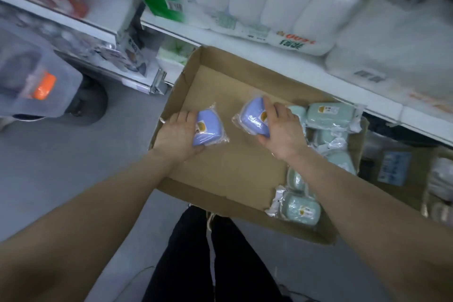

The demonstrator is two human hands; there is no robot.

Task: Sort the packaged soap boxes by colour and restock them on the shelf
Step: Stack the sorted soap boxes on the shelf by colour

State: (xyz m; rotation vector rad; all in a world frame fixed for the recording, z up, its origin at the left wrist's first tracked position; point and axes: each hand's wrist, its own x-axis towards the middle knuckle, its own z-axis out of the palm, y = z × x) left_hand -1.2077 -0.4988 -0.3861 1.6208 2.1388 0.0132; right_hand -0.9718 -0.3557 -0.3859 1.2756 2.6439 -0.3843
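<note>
L grip [179,132] curls round a blue soap [208,127]; R grip [282,130] clasps 2nd blue soap [251,119], both inside carton [220,60]. Green soaps [331,113] lie along carton's right side, by shelf [289,64].

Shelves [294,68] are carrying barcoded packs of paper rolls [282,7] above an open stock carton [235,162], suggesting a shop.

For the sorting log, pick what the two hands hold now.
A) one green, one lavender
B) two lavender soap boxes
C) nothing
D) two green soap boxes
B: the left hand grips one lavender soap box, the right hand a second lavender soap box; green soap boxes lie at the carton's right side.
</note>
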